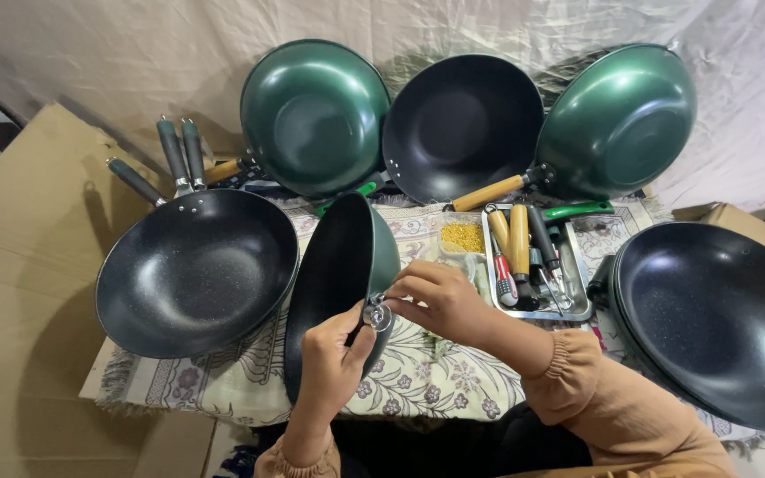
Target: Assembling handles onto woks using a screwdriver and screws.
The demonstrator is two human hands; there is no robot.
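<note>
Head view, looking down. The green-outside, black-inside round metal wok (334, 283) stands tilted on its edge at centre, near the person, over the floral patterned cloth (418, 381) that covers the desk.

Left hand (329, 358): curled narrow at the wok's rim, fingers closed around the rim where the small shiny metal handle bracket (376, 314) sits; thumb beside the bracket.

Right hand (440, 301): fingers pinched together, tips touching the same bracket from the right. Whether it holds a separate small part there, I cannot tell.

Surroundings: a black speckled wok with grey handles (197, 270) lies left of the held wok. Far side, three woks lean against the pale sheet: green, black, green. A large black wok (714, 319) sits right. Between it and the hands, a metal tray of screwdrivers and wooden handles (533, 265); just left of the tray, a clear small container of yellow bits (462, 239).
</note>
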